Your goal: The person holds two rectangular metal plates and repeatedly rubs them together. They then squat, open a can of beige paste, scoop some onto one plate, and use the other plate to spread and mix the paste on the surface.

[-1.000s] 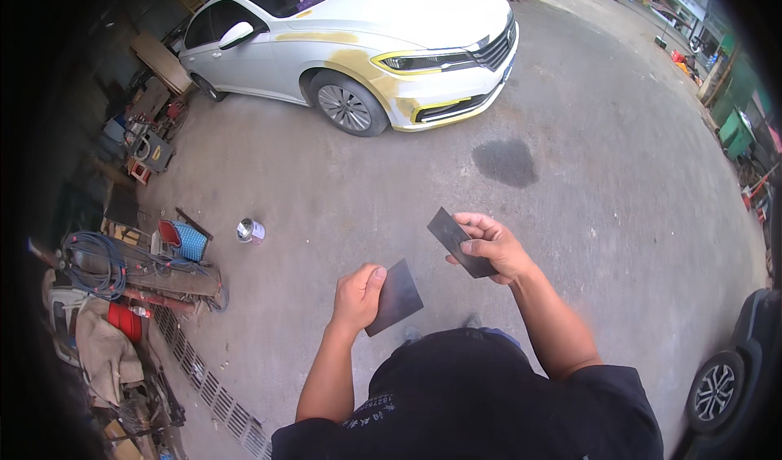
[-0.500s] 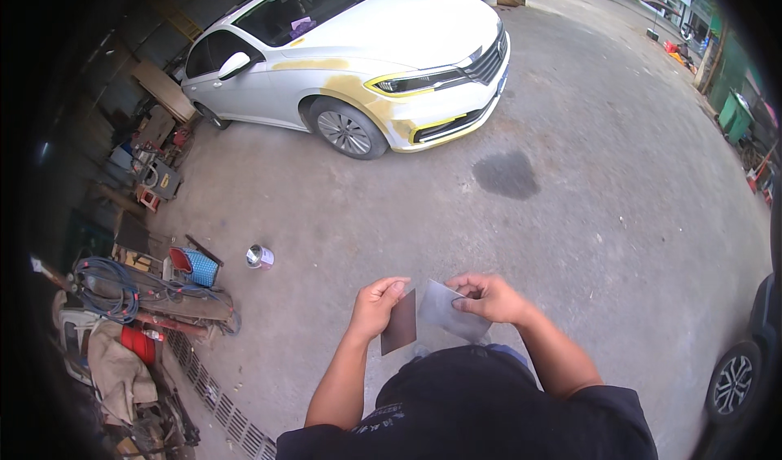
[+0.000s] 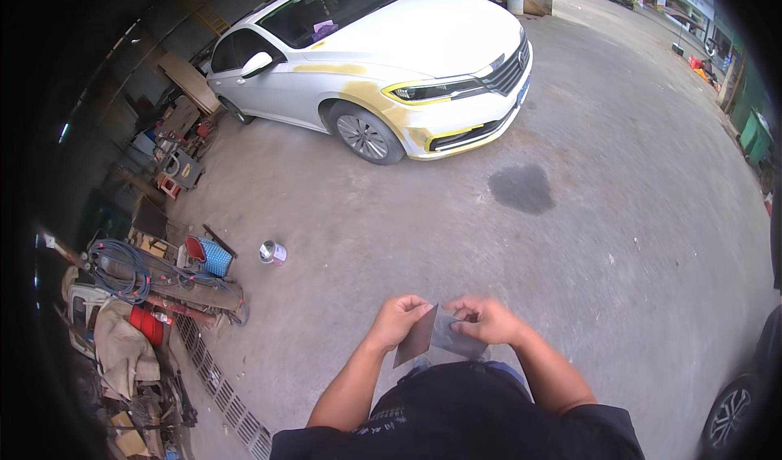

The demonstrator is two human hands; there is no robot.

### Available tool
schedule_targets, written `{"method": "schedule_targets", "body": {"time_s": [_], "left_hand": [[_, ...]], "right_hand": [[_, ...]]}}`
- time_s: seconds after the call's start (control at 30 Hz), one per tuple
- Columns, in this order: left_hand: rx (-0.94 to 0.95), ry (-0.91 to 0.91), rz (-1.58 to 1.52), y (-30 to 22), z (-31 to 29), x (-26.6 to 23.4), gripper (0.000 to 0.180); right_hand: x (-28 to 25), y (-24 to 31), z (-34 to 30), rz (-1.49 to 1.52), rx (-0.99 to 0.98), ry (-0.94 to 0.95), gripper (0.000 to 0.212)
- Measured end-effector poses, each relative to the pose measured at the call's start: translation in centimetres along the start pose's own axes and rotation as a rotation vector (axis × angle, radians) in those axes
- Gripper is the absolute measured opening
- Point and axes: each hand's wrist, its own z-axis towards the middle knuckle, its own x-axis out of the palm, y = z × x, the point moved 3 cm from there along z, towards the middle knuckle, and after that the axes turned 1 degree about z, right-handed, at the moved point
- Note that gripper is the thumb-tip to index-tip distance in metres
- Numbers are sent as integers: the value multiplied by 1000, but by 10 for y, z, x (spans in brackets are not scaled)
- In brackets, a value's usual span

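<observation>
In front of my torso, my left hand (image 3: 396,324) pinches a thin brown rectangular sheet of sandpaper (image 3: 417,342) between thumb and fingers. My right hand (image 3: 489,321) grips a thin grey sheet (image 3: 456,342), its thumb on the near face and fingers curled behind. The sheets' upper ends come close together, and I cannot tell whether they touch. Across the floor stands a white car (image 3: 444,36). Dull yellow-brown patches (image 3: 364,96) cover its front fender and bumper corner, and yellow tape (image 3: 397,95) edges the headlight.
An open can (image 3: 274,253) stands on the concrete floor, left of my hands. Coiled hoses (image 3: 120,270), a blue basket (image 3: 216,258) and sacking (image 3: 122,342) crowd the left side by a drain grate (image 3: 213,378). A dark car's wheel (image 3: 729,418) shows at lower right.
Both hands have shifted slightly, and the sheets' upper ends are nearer each other. The grey sheet has tilted, showing less of its face. My view has turned a little left.
</observation>
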Motion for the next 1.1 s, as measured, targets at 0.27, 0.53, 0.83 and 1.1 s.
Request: {"method": "schedule_targets", "body": {"time_s": [0.27,0.53,0.83,1.1], "left_hand": [[-49,-102,128,14,-14,3,15],[-14,-143,93,37,-39,-23,12],[24,-133,7,67,-75,-108,12],[7,-306,-310,105,-120,-250,21]], "right_hand": [[-8,-18,8,153,14,34,40],[13,-11,33,126,83,99,41],[89,19,83,105,69,147,43],[202,30,151,144,49,-100,48]]}}
